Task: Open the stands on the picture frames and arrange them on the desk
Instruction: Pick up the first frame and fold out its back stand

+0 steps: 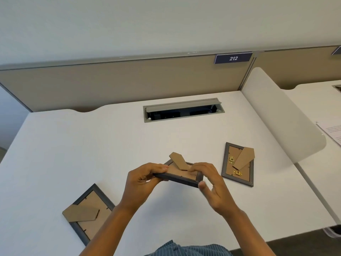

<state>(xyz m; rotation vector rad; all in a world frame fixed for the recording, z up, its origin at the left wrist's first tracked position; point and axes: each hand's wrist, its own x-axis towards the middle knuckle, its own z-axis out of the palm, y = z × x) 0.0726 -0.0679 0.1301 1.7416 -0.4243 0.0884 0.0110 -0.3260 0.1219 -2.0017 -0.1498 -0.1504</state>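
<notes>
White tabletop (73,145) fills the view, backed by a tan partition (129,80) with a "212" label (233,58) and a cable hatch (182,109) standing open near the rear edge.

Three frames are in play, all back side up, and none stands upright yet. The held frame (177,177) is lifted above the tabletop at the centre, between both hands. The left hand (142,183) grips its left end, fingers curled over the edge. The right hand (208,179) pinches at the base of the stand (180,160), with the thumb by the frame's near right corner; its other fingers are blurred, so their lie is unclear. That stand is raised off the backing, so this frame looks partly opened.

The right frame (238,164) lies flat on the tabletop, well apart from the hands, its cardboard stand skewed across the backing and brass clips showing. The left frame (88,213) lies flat near the front edge, just beside the left forearm, its stand also lying across the back.

By my reckoning the task is early: one stand is being worked, two frames are untouched, and all three have yet to be stood up and arranged.
</notes>
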